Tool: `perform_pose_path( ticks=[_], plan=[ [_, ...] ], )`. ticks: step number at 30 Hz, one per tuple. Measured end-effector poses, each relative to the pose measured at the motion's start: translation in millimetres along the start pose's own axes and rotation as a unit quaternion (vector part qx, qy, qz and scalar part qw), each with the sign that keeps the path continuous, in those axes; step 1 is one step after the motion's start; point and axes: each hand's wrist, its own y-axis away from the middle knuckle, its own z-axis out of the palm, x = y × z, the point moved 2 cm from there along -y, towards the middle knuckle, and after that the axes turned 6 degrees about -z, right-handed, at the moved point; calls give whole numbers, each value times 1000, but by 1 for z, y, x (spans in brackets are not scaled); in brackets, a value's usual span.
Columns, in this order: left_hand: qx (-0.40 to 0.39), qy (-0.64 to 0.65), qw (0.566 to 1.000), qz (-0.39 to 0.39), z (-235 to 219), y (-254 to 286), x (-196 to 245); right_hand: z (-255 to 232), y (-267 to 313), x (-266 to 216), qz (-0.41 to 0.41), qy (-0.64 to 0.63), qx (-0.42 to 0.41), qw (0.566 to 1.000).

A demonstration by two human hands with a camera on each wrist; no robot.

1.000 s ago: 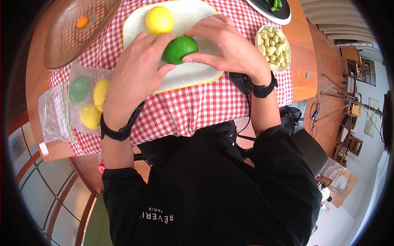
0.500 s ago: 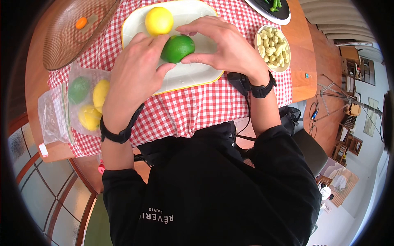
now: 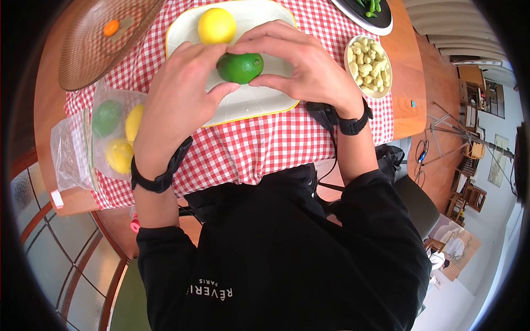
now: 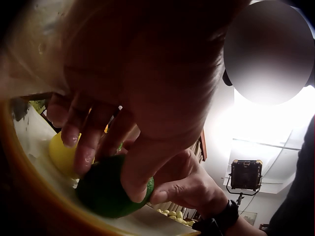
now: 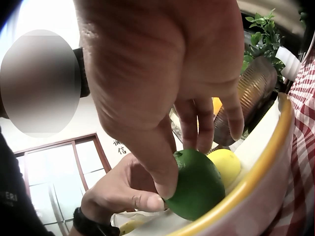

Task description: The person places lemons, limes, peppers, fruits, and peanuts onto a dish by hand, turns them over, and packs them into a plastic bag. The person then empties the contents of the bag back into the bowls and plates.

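Note:
A green lime (image 3: pixel 240 68) is between both hands over a white, yellow-rimmed tray (image 3: pixel 245 113). My left hand (image 3: pixel 185 91) curls round its left side, with the thumb low and fingertips at the top. My right hand (image 3: pixel 309 63) holds the right side between thumb and fingers. In the left wrist view the left thumb lies on the lime (image 4: pixel 108 189); in the right wrist view the right thumb presses the lime (image 5: pixel 194 184). A yellow lemon (image 3: pixel 217 26) sits on the tray just above the hands.
A clear bag (image 3: pixel 72 157) with lemons and a green fruit lies at left, below a brown woven basket (image 3: pixel 83 49) holding an orange fruit (image 3: pixel 111 28). At right are a bowl of peanuts (image 3: pixel 367 69) and a black plate (image 3: pixel 359 14) with green peppers. A checked cloth (image 3: pixel 248 149) covers the table.
The lime has turned between the hands, and its stem end now shows at the right. The right fingers moved off its top, then came back close over it. The left hand has barely moved.

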Motion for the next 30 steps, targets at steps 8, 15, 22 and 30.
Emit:
perform_pose_path(
  ticks=[8,15,22,30],
  plan=[
    [18,-25,999,15,2,0,6,-6,6,3,104,18,-59,993],
    [-32,-4,999,-25,-2,0,8,-4,7,8,60,33,-79,995],
    [-2,-23,999,27,3,3,6,-7,0,-1,70,9,-26,997],
    [-1,19,999,50,8,2,12,0,2,2,99,62,0,993]
  ],
)
